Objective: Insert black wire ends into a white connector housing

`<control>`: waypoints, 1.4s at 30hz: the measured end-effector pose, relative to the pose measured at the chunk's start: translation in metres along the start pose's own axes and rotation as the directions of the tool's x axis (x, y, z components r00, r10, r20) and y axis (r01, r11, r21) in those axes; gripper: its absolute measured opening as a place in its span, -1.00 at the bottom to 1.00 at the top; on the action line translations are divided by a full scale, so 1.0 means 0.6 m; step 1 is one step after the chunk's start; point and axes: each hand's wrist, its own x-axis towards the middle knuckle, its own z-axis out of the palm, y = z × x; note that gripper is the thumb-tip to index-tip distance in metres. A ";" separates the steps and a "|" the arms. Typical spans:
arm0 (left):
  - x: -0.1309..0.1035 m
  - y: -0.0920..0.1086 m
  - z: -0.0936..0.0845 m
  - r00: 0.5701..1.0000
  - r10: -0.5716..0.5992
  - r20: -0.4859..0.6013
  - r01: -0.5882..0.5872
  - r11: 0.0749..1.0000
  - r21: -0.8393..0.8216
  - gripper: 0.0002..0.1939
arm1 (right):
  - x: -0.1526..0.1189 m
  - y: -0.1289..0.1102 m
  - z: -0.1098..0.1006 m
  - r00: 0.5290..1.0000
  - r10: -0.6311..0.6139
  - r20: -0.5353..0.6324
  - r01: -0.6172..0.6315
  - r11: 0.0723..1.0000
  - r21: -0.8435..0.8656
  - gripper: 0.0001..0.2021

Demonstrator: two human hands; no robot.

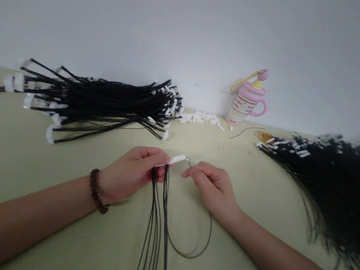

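Between thumb and fingers, my left hand (135, 171) pinches a long white plastic connector (178, 158), its right end sticking out past the thumb. Several thin black wires (164, 205) hang down from below that hand toward the bottom edge. My right hand (215, 186) is closed in a pinch on a single black wire (190, 164). The wire's small shiny metal tip points up and left, close by the connector's right end; whether they touch I cannot tell. A loop of black wire (209, 234) curves below my right hand and back toward the hanging wires.
At the back left lies a thick heap of black wire harnesses (113, 100) with white connectors at both ends. Small white connectors (200, 118) are scattered beside it. A pink-handled striped cup (244, 103) leans at the wall. A large bundle of black wires (336, 186) fills the right side.
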 end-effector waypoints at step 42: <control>0.003 -0.013 -0.011 0.993 0.111 0.041 -0.118 0.963 0.242 -0.78 | -0.002 -0.020 0.023 0.835 0.430 0.343 -0.533 0.479 0.697 -0.88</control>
